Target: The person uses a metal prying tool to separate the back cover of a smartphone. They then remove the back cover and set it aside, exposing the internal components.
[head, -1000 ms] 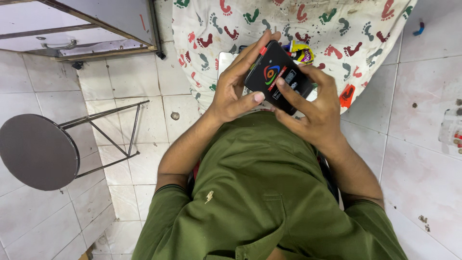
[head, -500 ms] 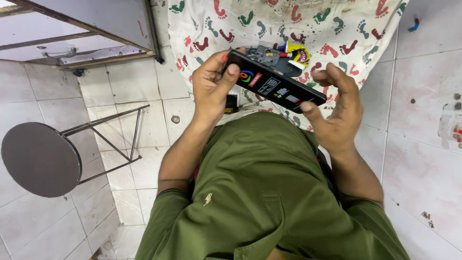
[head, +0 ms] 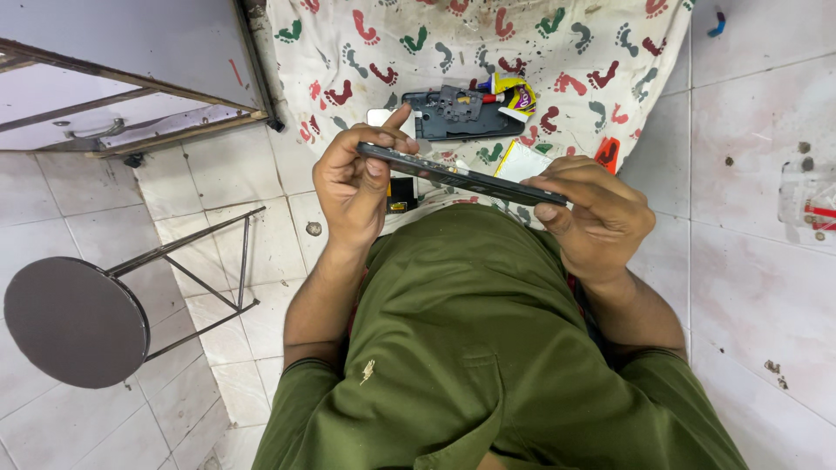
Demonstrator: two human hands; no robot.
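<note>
— What are the two hands doing?

— Both grip one flat dark phone [head: 461, 177], seen almost edge-on. The left hand [head: 355, 187] is clamped on its left end, thumb pressed on the upper face, fingers curled underneath, forefinger raised above the edge. The right hand [head: 596, 218] is closed on the other end, fingers wrapped over the top, thumb tucked below.

— How does the phone look?

— A thin black slab, so nearly level with the lens that only a narrow strip of its face shows. What is on that face cannot be read from this angle.

— Which way does it run?

— Its long axis spans hand to hand, left to right across the view, the right end sitting slightly lower. It is held in the air above the person's lap, just in front of the green shirt [head: 488, 365].

— And beyond the hands?

— Just past the left hand's fingertips, a white cloth [head: 566, 52] printed with coloured footprints lies on the tiled floor [head: 758, 261]. On it, near the raised forefinger, rests an opened black phone frame [head: 461, 115], with a small yellow tube [head: 514, 94] touching its right end. A small red item [head: 608, 153] lies on the cloth beyond the right hand. Well to the outside of the left forearm stands a round dark stool [head: 74, 320] on metal legs; farther off, a grey cabinet [head: 131, 61].
</note>
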